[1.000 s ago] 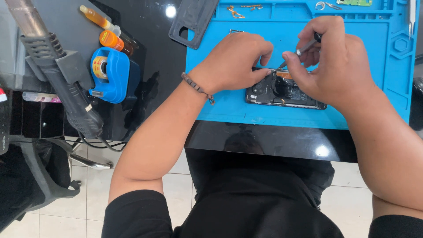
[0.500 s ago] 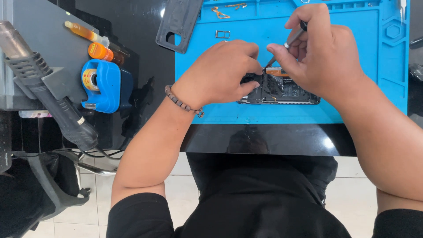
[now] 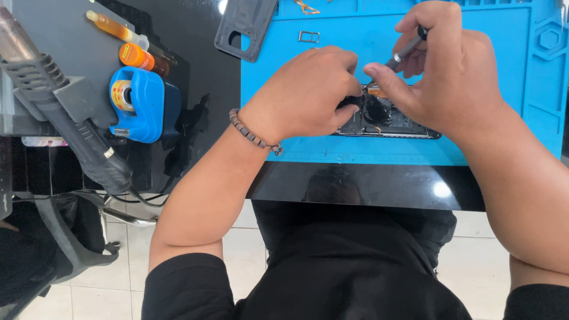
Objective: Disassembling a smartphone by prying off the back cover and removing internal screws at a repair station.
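**Opened phone pinned on blue mat, tool tip brought in from the right**

An opened dark smartphone w/ its back removed (image 3: 388, 121) is laid flat on the blue silicone repair mat (image 3: 332, 53), near the mat's front edge. Its long axis is run left–right, roughly parallel to that edge. The left end is covered by the left hand (image 3: 305, 95), whose fingers are curled down onto the phone; the hand is closed over that end, pressing or pinching, but exactly what is pinched under the fingertips cannot be told. A brown beaded bracelet (image 3: 252, 133) is worn at that wrist.

A thin dark-handled metal tool, prob. tweezers or a fine driver (image 3: 406, 53), is held in the right hand (image 3: 456, 77) in a tight pen-type pinch btw thumb and fingers. The tool is slanted down and to the left, its tip set just above the phone's upper-left part, right beside the left fingertips. So the work point is sat btw both hands: just left of and below the right grip, touching or nearly touching the left one.

Further back on the mat are seen a small metal SIM tray (image 3: 308, 37) and a grey phone back cover (image 3: 246, 26), half off the mat. Well to the left, apart from both hands: a blue solder-wire dispenser (image 3: 139, 104), an orange-capped bottle (image 3: 136, 57) and a grey hot-air gun handle (image 3: 65, 112).
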